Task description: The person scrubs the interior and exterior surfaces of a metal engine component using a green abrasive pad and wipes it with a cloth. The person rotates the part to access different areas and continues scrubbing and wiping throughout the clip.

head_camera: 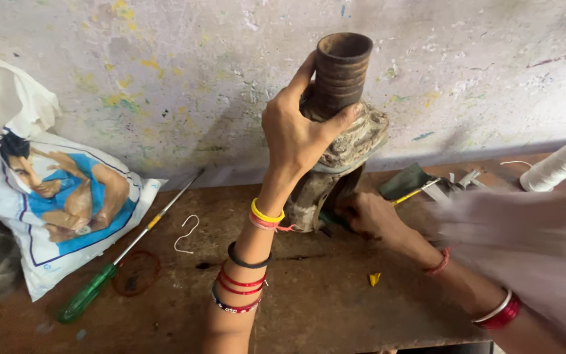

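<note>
I see the rusty metal part point(339, 124) standing upright at centre frame, its long axis running nearly vertical from the wooden bench point(309, 295) up to a ribbed cylindrical neck with an open top near the upper middle. My left hand point(299, 134) is wrapped around that neck just below the rim, fingers curled behind and the thumb pressed across the front, so it is closed on the part. My right hand point(368, 213) sits lower, right of centre, at the foot of the part where it meets the bench; it touches the base, but I cannot tell whether its fingers are closed on something there. So the part lies directly between my hands, the left one high on it and the right one low.

A green-handled screwdriver point(122, 252) lies diagonally at lower left, well apart, beside a printed plastic bag point(60, 203). A small white wire hook point(187, 233) rests between them and the part. A spool of white thread point(555, 165) lies at the right edge.
</note>
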